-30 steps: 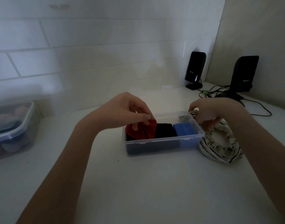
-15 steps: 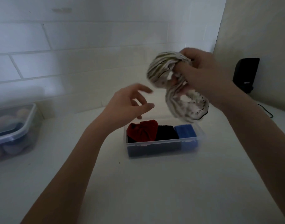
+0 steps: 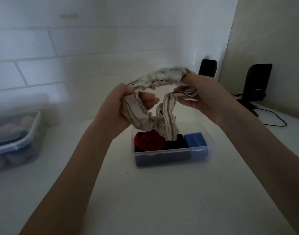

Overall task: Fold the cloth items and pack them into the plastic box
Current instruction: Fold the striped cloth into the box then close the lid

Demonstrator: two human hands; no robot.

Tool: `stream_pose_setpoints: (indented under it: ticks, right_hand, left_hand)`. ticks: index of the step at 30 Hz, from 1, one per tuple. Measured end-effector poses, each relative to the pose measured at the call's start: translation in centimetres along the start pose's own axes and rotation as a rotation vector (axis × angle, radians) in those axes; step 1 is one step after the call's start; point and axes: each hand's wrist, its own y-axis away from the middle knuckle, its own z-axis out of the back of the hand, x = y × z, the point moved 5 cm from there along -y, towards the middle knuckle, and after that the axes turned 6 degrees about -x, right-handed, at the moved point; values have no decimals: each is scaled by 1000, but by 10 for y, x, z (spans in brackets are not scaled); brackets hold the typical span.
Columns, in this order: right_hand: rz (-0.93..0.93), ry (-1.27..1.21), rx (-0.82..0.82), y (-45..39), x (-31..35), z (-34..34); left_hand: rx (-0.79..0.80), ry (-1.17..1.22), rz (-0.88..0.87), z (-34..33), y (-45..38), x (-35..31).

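Observation:
A cream cloth with thin dark stripes [image 3: 164,78] hangs stretched in the air above the box. My left hand [image 3: 118,106] grips its left end and my right hand [image 3: 198,94] grips its right end. A twisted part of it dangles down to the box. The clear plastic box [image 3: 211,143] stands open on the white table. Inside it lie a red cloth [image 3: 148,140] at the left, a dark cloth [image 3: 176,143] in the middle and a blue cloth [image 3: 195,139] at the right.
A lidded clear container [image 3: 18,138] with rounded objects inside stands at the far left. Two black speakers [image 3: 207,67] [image 3: 257,82] with cables stand at the back right by the wall. A tiled wall runs behind the table.
My right hand lifted the striped cloth from beside the box into the air. My left hand left the red cloth in the box and took hold of the striped cloth's other end.

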Motion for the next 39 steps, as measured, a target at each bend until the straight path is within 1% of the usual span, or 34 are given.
stream_pose_setpoints:
  ticks: [1,3,4,5,6,8,9,11,12,13,15,16,17,19,22,24,26,29,33,36,39]
  right_hand:
    - [-60,-60,-2,-2,-6,2]
    - [-152,-158,11,-5,-15,4]
    - [-171,-172,12,-6,-18,4]
    - [-170,-158,8,-8,-21,5]
    - [-147,-111,3,-10,-23,5]
    - [-59,69,30,-11,-25,2]
    - [-16,139,64,-9,-25,-3]
    - [50,153,133,-3,-25,-13]
    - [85,136,165,0,-24,-18]
    - [122,126,201,4,-22,-23]
    - [174,71,310,13,-18,-35]
    - [178,11,370,17,-16,-40]
    - [168,-56,425,21,-13,-44]
    - [141,-156,499,27,-9,-49]
    - [90,-235,504,31,-6,-48]
    - [94,-193,517,32,-5,-47]
    - [126,-103,546,35,-6,-50]
    - [186,41,513,35,-8,-51]
    - [279,179,359,25,-9,-45]
    - [298,181,233,17,-11,-37]
    - [332,212,158,14,-13,-34]
  left_hand:
    - [22,118,21,2,0,-1]
    - [141,337,58,4,4,-4]
    - [216,424,64,5,4,-5]
    - [248,482,45,5,4,-8]
    - [248,511,-7,6,4,-12]
    - [166,519,-112,16,-1,-16]
    - [150,499,-135,18,-3,-17]
    - [175,369,-135,21,-6,-15]
    - [176,263,-129,20,-7,-13]
    - [139,138,-138,18,-8,-11]
    - [-4,-169,-229,14,-8,-7]
    - [-33,-297,-266,10,-7,-5]
    - [-26,-377,-279,6,-6,-1]
    - [9,-422,-277,3,-5,4]
    - [-9,-519,-301,7,-5,2]
    - [-33,-625,-322,8,-4,3]
    - [-52,-681,-341,8,-3,5]
    - [-99,-695,-367,5,-1,3]
    - [-169,-715,-408,0,4,-7]
    - [-160,-672,-384,-2,4,-6]
    - [-95,-602,-322,-4,4,-3]
